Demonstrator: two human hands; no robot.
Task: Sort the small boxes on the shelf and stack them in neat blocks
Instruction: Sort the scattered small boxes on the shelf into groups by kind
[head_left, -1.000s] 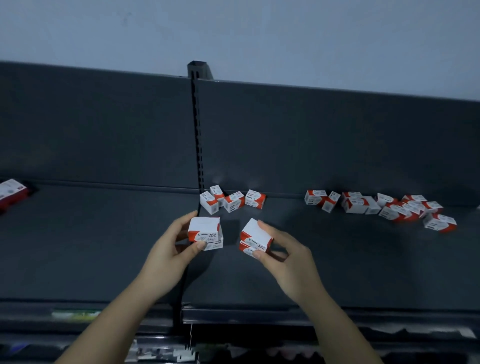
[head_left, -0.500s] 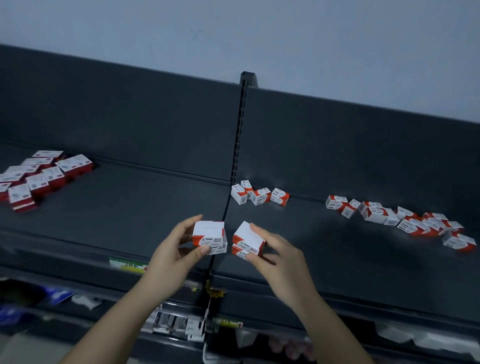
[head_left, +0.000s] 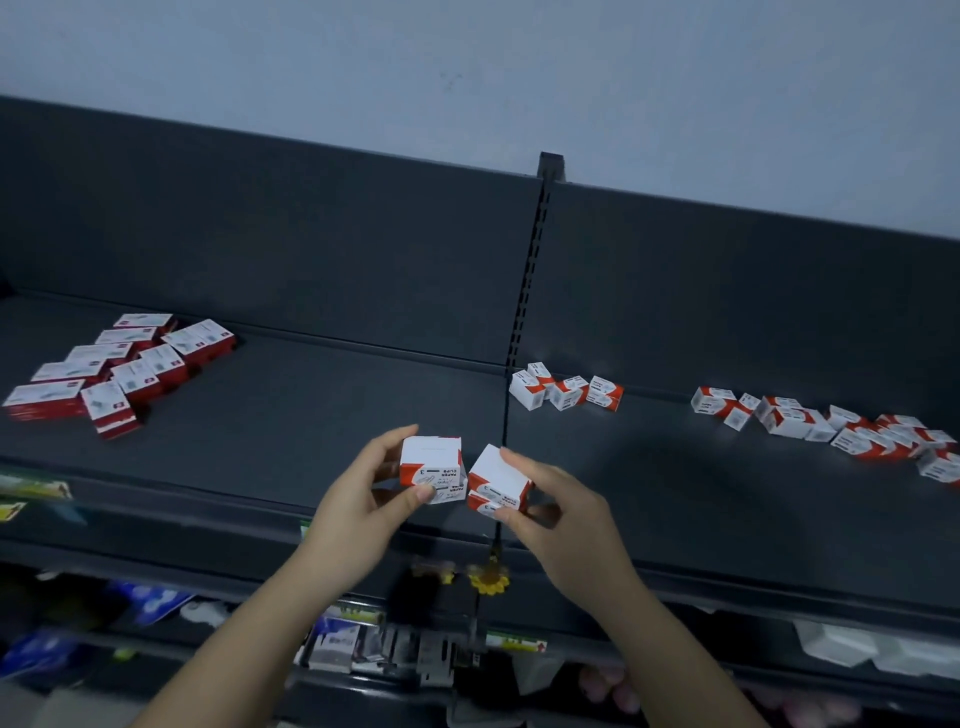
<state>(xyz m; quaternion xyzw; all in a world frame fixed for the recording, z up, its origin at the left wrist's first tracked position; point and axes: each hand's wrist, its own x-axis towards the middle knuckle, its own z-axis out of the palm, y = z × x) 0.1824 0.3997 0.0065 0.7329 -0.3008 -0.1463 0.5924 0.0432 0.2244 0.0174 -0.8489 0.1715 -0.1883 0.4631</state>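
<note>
Sorting looks early: left hand (head_left: 363, 499) pinches a two-box stack (head_left: 431, 465), right hand (head_left: 561, 514) pinches a second stack (head_left: 498, 480) just beside it over the shelf (head_left: 311, 415) front edge; loose cluster (head_left: 566, 389) and scattered row (head_left: 831, 426) by the back edge await stacking, I judge.

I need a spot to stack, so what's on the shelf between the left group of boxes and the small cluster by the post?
Nothing: the head view shows bare shelf between the left group and the small cluster.
</note>
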